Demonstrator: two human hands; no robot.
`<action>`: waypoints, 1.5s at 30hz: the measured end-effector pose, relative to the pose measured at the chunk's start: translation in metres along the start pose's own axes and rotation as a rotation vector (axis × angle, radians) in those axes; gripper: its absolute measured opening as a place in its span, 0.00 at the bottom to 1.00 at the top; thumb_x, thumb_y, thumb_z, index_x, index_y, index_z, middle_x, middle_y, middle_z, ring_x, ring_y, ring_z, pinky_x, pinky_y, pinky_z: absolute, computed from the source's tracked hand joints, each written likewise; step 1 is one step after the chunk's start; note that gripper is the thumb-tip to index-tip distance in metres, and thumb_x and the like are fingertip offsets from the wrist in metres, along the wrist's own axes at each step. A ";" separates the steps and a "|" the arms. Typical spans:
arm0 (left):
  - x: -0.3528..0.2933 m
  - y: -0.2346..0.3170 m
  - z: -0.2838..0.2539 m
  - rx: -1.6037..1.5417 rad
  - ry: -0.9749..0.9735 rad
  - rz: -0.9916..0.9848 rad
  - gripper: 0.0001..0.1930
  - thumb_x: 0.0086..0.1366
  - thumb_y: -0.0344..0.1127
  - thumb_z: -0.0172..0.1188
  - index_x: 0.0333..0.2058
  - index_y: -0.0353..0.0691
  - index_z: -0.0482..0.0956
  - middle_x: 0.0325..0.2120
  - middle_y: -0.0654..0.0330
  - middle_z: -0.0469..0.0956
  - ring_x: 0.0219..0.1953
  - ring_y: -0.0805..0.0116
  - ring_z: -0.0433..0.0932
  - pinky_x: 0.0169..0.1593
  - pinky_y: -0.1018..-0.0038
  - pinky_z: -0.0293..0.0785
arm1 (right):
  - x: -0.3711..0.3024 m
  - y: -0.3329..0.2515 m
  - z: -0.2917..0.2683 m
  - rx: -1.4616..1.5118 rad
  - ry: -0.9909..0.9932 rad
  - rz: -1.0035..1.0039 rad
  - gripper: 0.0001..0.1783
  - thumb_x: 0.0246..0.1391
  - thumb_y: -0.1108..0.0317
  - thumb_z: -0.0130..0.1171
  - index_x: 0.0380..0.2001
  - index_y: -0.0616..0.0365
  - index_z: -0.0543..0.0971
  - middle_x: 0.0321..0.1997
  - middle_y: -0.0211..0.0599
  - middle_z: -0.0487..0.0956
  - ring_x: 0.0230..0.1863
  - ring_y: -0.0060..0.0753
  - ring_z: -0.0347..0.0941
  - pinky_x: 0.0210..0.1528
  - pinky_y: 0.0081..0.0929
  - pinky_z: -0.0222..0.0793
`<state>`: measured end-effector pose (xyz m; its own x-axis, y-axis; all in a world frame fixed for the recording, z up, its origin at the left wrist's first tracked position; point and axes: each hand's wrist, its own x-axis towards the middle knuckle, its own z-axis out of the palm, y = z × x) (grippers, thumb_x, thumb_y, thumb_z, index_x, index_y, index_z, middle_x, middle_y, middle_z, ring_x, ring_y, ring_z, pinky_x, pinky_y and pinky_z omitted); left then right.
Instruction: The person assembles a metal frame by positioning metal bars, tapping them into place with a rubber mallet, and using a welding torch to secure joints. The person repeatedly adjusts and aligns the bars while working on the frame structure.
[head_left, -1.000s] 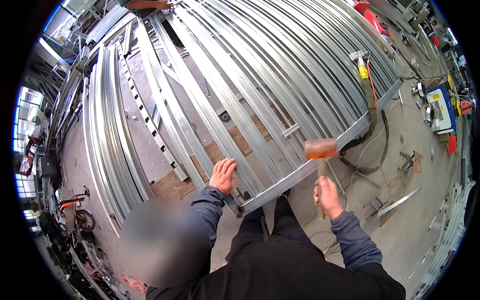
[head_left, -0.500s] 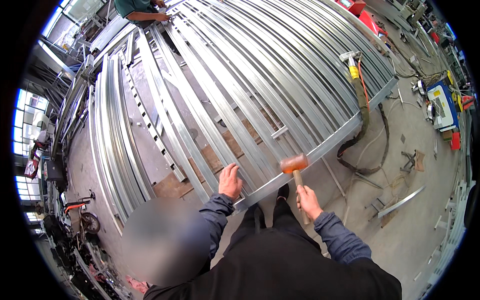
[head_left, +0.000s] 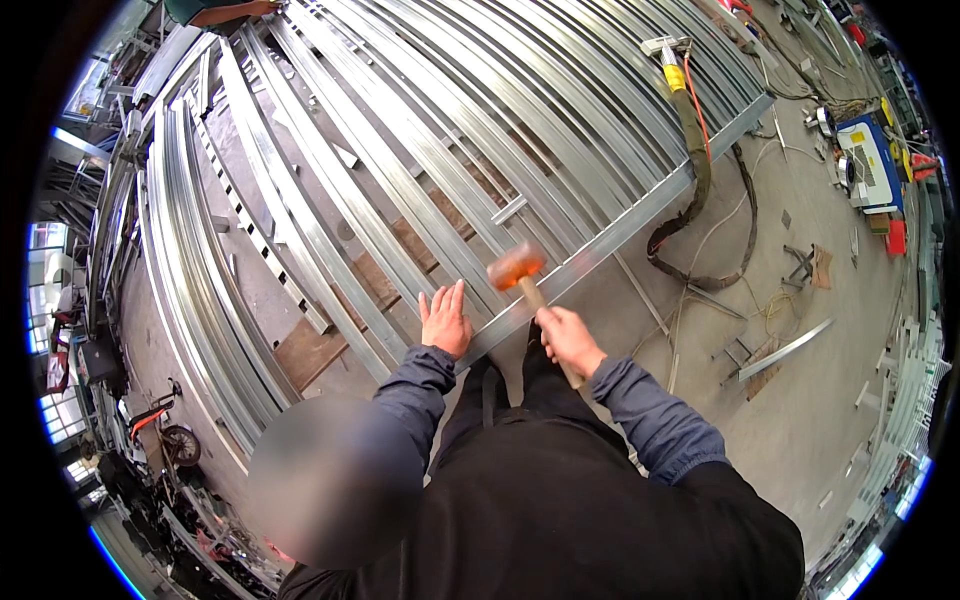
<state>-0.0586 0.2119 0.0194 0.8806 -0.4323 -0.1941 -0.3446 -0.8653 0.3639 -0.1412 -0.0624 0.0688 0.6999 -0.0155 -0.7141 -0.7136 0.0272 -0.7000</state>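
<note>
My right hand (head_left: 568, 342) grips the wooden handle of a mallet (head_left: 517, 265) with an orange-brown head. The mallet head is above the near end of a silvery metal frame, close to its cross rail (head_left: 600, 245); whether it touches is unclear. Beside it, my left hand (head_left: 446, 318) lies with fingers stretched out on the end of a long metal channel (head_left: 385, 205), near where it meets the rail. Many parallel channels run away from me across the frame.
A torch-like tool (head_left: 672, 70) with a yellow collar rests on the frame, its dark hose (head_left: 697, 170) looping to the floor. Loose metal channels (head_left: 190, 270) are stacked at left. A person's arm (head_left: 225, 14) reaches in at the far left. A blue-and-white machine (head_left: 870, 165) stands at right.
The mallet and my right hand have moved left and farther from me, over the rail's near end. My left hand has shifted slightly, its fingers now flatter. The view has tilted a little.
</note>
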 end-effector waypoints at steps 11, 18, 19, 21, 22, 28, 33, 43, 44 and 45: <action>0.005 -0.011 -0.014 0.167 0.002 0.128 0.37 0.64 0.33 0.59 0.74 0.50 0.65 0.76 0.57 0.60 0.79 0.49 0.53 0.79 0.38 0.39 | -0.006 0.004 -0.010 0.182 0.353 -0.554 0.27 0.77 0.40 0.41 0.39 0.55 0.69 0.22 0.30 0.71 0.19 0.25 0.70 0.22 0.28 0.69; 0.023 -0.029 -0.020 0.207 -0.060 0.188 0.38 0.62 0.32 0.59 0.73 0.48 0.66 0.76 0.61 0.60 0.80 0.53 0.52 0.79 0.38 0.37 | -0.026 -0.075 -0.040 0.456 0.304 -0.279 0.25 0.76 0.40 0.47 0.42 0.53 0.72 0.23 0.27 0.71 0.17 0.20 0.68 0.17 0.25 0.65; 0.030 -0.029 -0.022 0.216 -0.060 0.215 0.38 0.61 0.32 0.60 0.73 0.48 0.67 0.76 0.61 0.61 0.80 0.53 0.53 0.79 0.38 0.36 | -0.034 -0.091 -0.059 0.514 0.313 -0.351 0.26 0.76 0.39 0.46 0.43 0.54 0.72 0.24 0.27 0.71 0.17 0.21 0.68 0.18 0.24 0.64; 0.036 -0.032 -0.024 0.234 -0.069 0.259 0.38 0.61 0.32 0.60 0.72 0.48 0.68 0.75 0.61 0.63 0.79 0.53 0.54 0.80 0.38 0.35 | -0.048 -0.115 -0.077 0.607 0.410 -0.479 0.27 0.77 0.39 0.44 0.43 0.56 0.72 0.25 0.29 0.72 0.18 0.22 0.68 0.20 0.24 0.65; 0.036 -0.035 -0.024 0.236 -0.076 0.268 0.37 0.61 0.31 0.59 0.72 0.48 0.69 0.74 0.62 0.64 0.79 0.53 0.54 0.80 0.38 0.35 | -0.052 -0.122 -0.073 0.672 0.473 -0.534 0.28 0.77 0.39 0.42 0.42 0.56 0.71 0.24 0.29 0.72 0.19 0.23 0.68 0.21 0.25 0.65; 0.047 -0.038 -0.032 0.245 -0.084 0.352 0.35 0.60 0.26 0.57 0.69 0.49 0.72 0.71 0.62 0.68 0.78 0.54 0.56 0.80 0.38 0.34 | -0.018 0.027 0.024 0.154 0.264 -0.288 0.24 0.77 0.45 0.46 0.35 0.54 0.70 0.20 0.29 0.70 0.16 0.23 0.68 0.18 0.28 0.67; 0.049 -0.041 -0.042 0.233 -0.106 0.366 0.32 0.61 0.27 0.56 0.66 0.47 0.76 0.69 0.61 0.71 0.77 0.54 0.58 0.80 0.38 0.35 | -0.035 -0.067 -0.022 0.392 0.342 -0.290 0.25 0.76 0.42 0.48 0.39 0.53 0.73 0.20 0.27 0.70 0.15 0.22 0.67 0.16 0.25 0.65; 0.056 -0.044 -0.031 0.206 -0.072 0.390 0.31 0.58 0.26 0.57 0.63 0.48 0.79 0.64 0.61 0.74 0.75 0.56 0.62 0.79 0.37 0.40 | -0.027 0.013 0.025 -0.149 0.271 -0.410 0.27 0.75 0.40 0.48 0.36 0.55 0.73 0.20 0.27 0.72 0.19 0.22 0.70 0.21 0.26 0.67; 0.055 -0.046 -0.032 0.210 -0.078 0.387 0.31 0.58 0.26 0.57 0.63 0.48 0.79 0.64 0.62 0.74 0.75 0.57 0.62 0.79 0.37 0.40 | -0.027 0.009 0.025 -0.032 0.230 -0.267 0.27 0.75 0.40 0.49 0.36 0.55 0.73 0.20 0.27 0.72 0.18 0.22 0.70 0.20 0.26 0.67; 0.055 -0.046 -0.032 0.214 -0.084 0.385 0.31 0.58 0.27 0.57 0.62 0.48 0.79 0.64 0.62 0.74 0.74 0.57 0.62 0.79 0.37 0.41 | -0.028 0.004 0.017 0.084 0.187 -0.124 0.26 0.76 0.41 0.49 0.36 0.54 0.73 0.20 0.27 0.72 0.18 0.21 0.70 0.19 0.25 0.66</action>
<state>0.0162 0.2361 0.0215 0.6481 -0.7450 -0.1581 -0.7097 -0.6661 0.2294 -0.1627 -0.0447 0.0861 0.7582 -0.2090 -0.6176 -0.6124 0.0967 -0.7846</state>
